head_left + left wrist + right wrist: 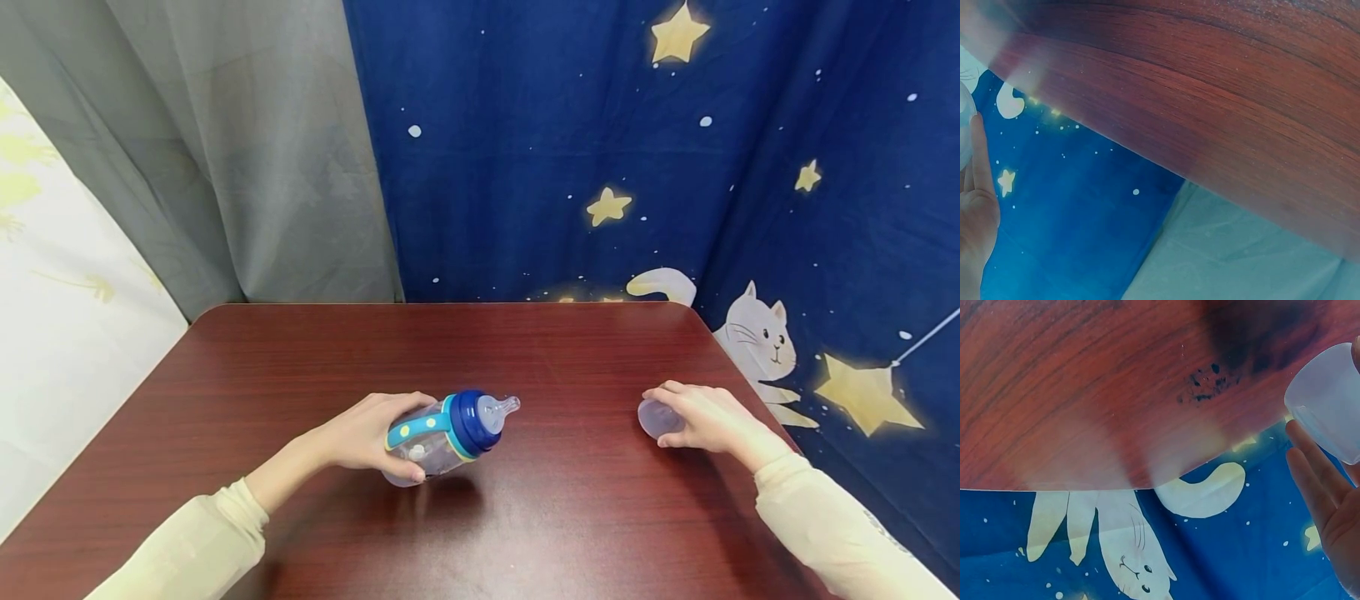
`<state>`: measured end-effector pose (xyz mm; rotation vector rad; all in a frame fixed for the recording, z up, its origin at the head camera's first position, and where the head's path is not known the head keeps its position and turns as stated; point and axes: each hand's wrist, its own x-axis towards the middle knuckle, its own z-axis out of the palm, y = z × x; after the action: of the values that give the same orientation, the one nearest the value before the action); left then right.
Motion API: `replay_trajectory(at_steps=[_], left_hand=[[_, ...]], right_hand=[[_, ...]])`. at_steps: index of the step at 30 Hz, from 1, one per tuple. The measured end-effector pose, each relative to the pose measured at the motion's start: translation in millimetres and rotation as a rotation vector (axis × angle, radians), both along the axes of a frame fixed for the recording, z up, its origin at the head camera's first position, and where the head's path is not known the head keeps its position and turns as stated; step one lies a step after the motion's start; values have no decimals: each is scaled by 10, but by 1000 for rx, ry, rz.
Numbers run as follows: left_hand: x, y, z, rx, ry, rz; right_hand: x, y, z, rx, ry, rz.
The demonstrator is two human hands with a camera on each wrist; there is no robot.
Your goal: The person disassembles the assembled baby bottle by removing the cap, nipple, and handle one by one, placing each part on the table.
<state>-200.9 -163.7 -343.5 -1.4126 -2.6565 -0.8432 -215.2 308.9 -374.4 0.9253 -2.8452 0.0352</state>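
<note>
A baby bottle (438, 433) with a blue collar, a turquoise handle and a clear teat lies tilted in my left hand (378, 433), its teat pointing right. My left fingers and thumb grip the bottle around its body. Toward the table's right side, my right hand (701, 421) holds a translucent dome-shaped cap (660, 418) between thumb and fingers. The right wrist view shows that cap (1325, 403) at its right edge, against the fingers. At the left edge of the left wrist view only part of the left hand (975, 219) and a sliver of the bottle (965, 125) appear.
A dark red wooden table (525, 350) with rounded far corners lies under both hands. Behind it hang a grey curtain (285, 150) and a blue curtain (525, 150) with stars and a white cat. A pale patterned cloth (60, 292) hangs at the left.
</note>
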Motion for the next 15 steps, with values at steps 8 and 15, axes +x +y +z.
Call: replay_trajectory(at_steps=[8, 15], left_hand=[[-5, -3, 5, -11, 3, 0], [-22, -1, -3, -6, 14, -8]], right_hand=[[-1, -10, -51, 20, -40, -24], [11, -19, -71, 39, -62, -32]])
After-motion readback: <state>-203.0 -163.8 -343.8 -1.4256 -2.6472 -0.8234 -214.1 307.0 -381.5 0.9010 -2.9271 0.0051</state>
